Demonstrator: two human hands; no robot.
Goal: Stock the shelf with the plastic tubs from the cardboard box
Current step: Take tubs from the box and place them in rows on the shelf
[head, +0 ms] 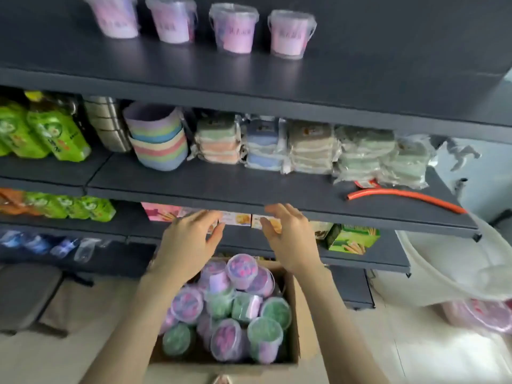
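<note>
A cardboard box [300,322] stands on the floor below me, filled with several plastic tubs [241,268] with clear lids, some purple-pink, some green. Several pink tubs [289,34] stand in a row on the top dark shelf [360,76]. My left hand [191,245] and my right hand [291,236] hover above the box, in front of the lower shelves. Their palms face each other with relaxed, spread fingers. Neither hand holds anything.
The middle shelf [249,187] carries green pouches, stacked coloured bowls [158,142], wrapped sponge packs [310,146] and an orange hose [407,196]. Snack boxes [352,239] sit on the shelf below. A grey case [25,295] lies left on the floor; a white plastic basin [457,273] stands right.
</note>
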